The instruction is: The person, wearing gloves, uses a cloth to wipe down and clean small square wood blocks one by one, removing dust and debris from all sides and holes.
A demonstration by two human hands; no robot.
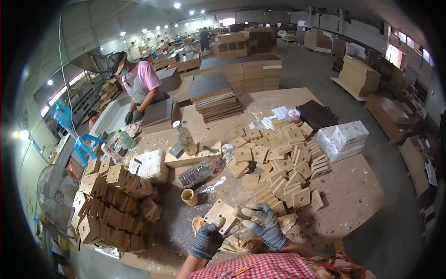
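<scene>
My left hand (pixel 207 240), in a grey knit glove with bare fingertips, grips a flat square wooden block (pixel 221 215) with small holes, its thumb on the near edge. To the right of that block, my right hand (pixel 268 226), gloved the same way, has thumb and fingers apart, with nothing plainly between them. A crumpled tan cloth (pixel 241 243) lies below the hands. Beyond the block stands a small tan cup (pixel 189 197). A loose heap of similar wooden blocks (pixel 282 162) spreads beyond my right hand.
Stacked blocks (pixel 114 209) rise at the left, near a fan (pixel 56 190). A lying plastic bottle (pixel 197 174), an upright bottle (pixel 185 138) and a white wrapped bundle (pixel 149 166) stand mid-table. Another wrapped bundle (pixel 343 140) sits right. A person in pink (pixel 147 76) works across the table.
</scene>
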